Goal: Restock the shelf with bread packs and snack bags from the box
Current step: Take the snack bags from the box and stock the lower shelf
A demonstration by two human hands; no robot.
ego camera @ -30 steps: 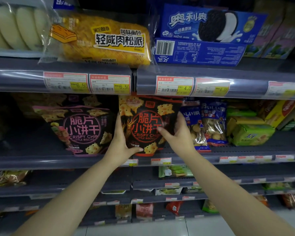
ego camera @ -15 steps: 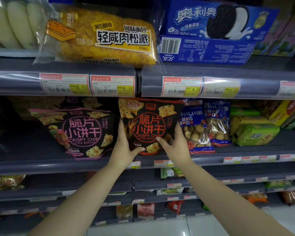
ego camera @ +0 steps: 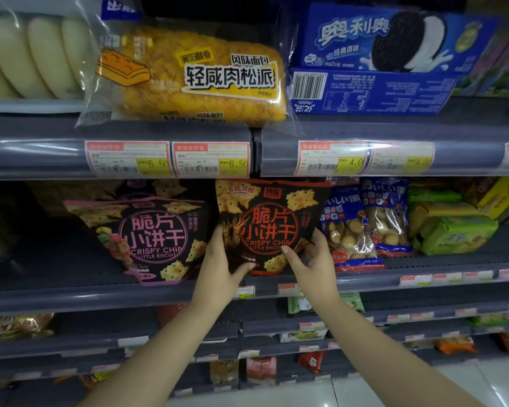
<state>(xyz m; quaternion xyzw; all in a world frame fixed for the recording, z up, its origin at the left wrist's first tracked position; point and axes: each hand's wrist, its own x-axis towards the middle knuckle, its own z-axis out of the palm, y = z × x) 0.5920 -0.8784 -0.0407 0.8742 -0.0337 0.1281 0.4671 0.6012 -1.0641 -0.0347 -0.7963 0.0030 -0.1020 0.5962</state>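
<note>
Both hands clasp the black-and-red foil biscuit bag point(ego camera: 269, 227) upright on the dark grey middle shelf point(ego camera: 71, 292): left hand point(ego camera: 218, 268) and right hand point(ego camera: 312, 265) pinch its lower corners, equally near.

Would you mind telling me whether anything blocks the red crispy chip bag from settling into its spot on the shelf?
Nothing visible does. Both hands, left hand and right hand, hold the red bag in the gap between the pink bag and the blue biscuit packs.
</note>
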